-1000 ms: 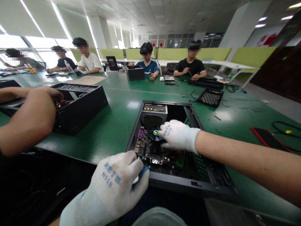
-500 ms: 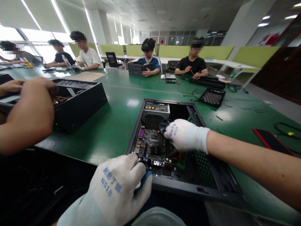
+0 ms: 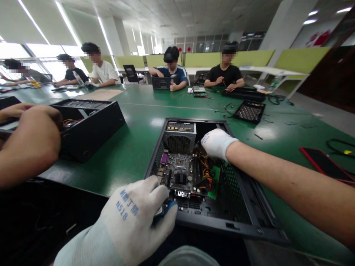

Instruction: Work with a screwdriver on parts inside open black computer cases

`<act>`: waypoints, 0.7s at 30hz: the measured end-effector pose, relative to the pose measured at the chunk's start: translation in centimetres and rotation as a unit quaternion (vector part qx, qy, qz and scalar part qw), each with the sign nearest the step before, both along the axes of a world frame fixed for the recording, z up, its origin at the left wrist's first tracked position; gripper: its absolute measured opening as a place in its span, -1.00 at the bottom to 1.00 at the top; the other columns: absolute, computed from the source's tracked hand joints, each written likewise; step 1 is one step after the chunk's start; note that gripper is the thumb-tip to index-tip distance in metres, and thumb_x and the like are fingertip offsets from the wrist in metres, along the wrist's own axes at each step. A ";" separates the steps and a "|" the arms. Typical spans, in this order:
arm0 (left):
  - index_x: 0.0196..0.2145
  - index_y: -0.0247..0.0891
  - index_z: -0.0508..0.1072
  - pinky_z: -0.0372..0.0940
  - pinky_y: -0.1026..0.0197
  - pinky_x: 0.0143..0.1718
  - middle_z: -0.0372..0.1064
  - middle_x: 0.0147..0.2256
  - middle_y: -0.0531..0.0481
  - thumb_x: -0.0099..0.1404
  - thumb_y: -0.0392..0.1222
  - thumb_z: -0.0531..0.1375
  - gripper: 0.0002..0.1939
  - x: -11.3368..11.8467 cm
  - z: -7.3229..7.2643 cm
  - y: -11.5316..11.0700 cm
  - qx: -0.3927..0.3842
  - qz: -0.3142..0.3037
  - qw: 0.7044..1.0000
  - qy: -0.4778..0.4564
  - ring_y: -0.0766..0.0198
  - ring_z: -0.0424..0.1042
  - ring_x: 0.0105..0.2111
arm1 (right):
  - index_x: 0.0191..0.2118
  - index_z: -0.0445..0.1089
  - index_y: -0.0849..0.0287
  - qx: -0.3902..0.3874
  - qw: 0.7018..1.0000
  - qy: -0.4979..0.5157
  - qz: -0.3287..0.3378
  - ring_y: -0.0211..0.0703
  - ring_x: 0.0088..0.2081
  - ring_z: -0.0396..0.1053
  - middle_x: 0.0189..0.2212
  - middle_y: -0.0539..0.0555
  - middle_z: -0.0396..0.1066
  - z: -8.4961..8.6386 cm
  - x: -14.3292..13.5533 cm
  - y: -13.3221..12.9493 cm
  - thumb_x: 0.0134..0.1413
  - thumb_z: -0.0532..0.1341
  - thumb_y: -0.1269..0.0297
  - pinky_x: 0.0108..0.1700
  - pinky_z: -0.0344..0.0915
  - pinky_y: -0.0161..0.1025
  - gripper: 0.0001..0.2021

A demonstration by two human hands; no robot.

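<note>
An open computer case lies in front of me, its motherboard and power supply exposed. The processor socket shows uncovered. At the near left corner of the case, my left hand in a white glove is closed around a small blue-and-silver object, mostly covered by the fingers. My right hand, gloved too, is inside the far right part of the case, above the coloured cables. Its fingers are curled and mostly hidden; the round black fan is out of sight.
Left of me, a co-worker's bare arm reaches into another black case. A red-edged black device lies at the right. Beyond the case are a black grille panel and loose cables. Several people sit around the green table.
My right hand has moved from over the motherboard toward the far right inside of the case, uncovering the socket and cables. The fan it held no longer shows. My left hand stays nearly still.
</note>
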State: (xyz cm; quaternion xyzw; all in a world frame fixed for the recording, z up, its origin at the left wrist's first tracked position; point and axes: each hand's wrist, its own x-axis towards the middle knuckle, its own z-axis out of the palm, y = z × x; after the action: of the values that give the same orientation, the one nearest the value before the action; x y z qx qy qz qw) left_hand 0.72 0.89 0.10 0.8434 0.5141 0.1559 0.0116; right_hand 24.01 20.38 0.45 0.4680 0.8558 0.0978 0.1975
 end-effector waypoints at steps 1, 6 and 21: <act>-0.39 -0.14 0.36 0.20 0.13 -0.41 0.33 -0.37 0.02 0.41 -0.07 0.11 -0.79 0.2 0.3 0.2 -0.008 0.003 1.000 0.005 0.19 0.40 -0.43 | -0.26 0.65 0.24 0.007 1.000 -0.004 -0.001 0.12 -0.21 0.59 -0.29 0.32 0.62 0.0 0.1 -0.1 0.03 0.31 0.32 -0.16 0.40 -0.07 -0.81; -0.12 -0.15 0.40 0.36 0.09 -0.23 0.40 -0.19 -0.05 0.45 -0.04 0.08 -0.81 1.2 2.0 2.3 -0.018 -0.045 0.998 0.028 0.12 0.47 -0.24 | -0.16 0.62 0.30 0.075 0.997 0.017 0.026 0.24 -0.03 0.49 -0.12 0.39 0.58 0.5 1.3 -1.4 0.27 0.16 0.06 -0.06 0.35 0.02 -0.60; 0.10 -0.32 0.44 0.41 0.06 0.11 0.48 0.11 -0.29 0.26 -0.19 0.31 -0.54 8.7 -0.9 17.0 -0.210 -0.099 0.915 0.329 -0.06 0.50 0.10 | -0.12 0.56 0.26 0.110 0.928 0.355 0.026 0.02 -0.13 0.45 -0.19 0.22 0.56 -0.2 4.9 -2.8 0.33 0.15 -0.05 -0.06 0.28 -0.16 -0.56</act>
State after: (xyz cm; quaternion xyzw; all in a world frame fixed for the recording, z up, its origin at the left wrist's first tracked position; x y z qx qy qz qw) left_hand 9.41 17.90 -0.82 0.8718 0.4233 -0.2442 0.0342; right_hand 28.96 17.60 0.20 0.4684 0.8658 0.0235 -0.1743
